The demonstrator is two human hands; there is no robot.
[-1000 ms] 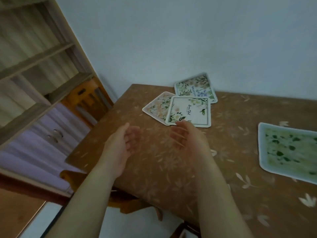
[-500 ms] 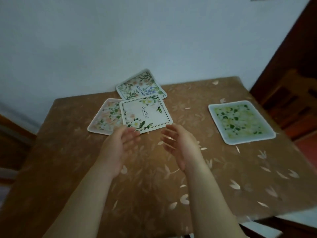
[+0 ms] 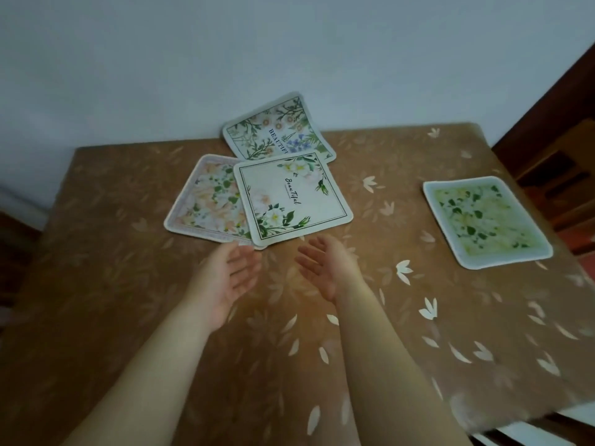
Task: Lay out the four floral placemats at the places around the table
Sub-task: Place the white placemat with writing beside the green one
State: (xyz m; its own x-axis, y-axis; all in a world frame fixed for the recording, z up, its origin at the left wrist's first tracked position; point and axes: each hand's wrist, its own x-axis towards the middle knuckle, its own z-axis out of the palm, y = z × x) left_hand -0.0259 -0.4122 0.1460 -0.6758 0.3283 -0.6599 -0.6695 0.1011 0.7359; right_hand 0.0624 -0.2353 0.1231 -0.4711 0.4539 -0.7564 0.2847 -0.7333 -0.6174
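Three floral placemats lie overlapped at the table's far middle: a white one with script lettering [image 3: 291, 197] on top, a pink-peach one [image 3: 209, 197] under its left side, and a third [image 3: 277, 127] behind, its far edge curling up against the wall. A green leafy placemat [image 3: 486, 220] lies alone at the right side. My left hand [image 3: 230, 278] and my right hand [image 3: 325, 268] hover palms inward just in front of the white mat's near edge, fingers apart, holding nothing.
The table wears a brown cloth with pale petal print [image 3: 418, 317] and stands against a pale wall. Dark wooden furniture [image 3: 563, 162] stands to the right of the table. The table's near right corner drops off at the lower right.
The view has swung right and come square to the table; the shelves on the left have left the view. Both hands have stayed empty and moved slightly closer to the stacked mats.
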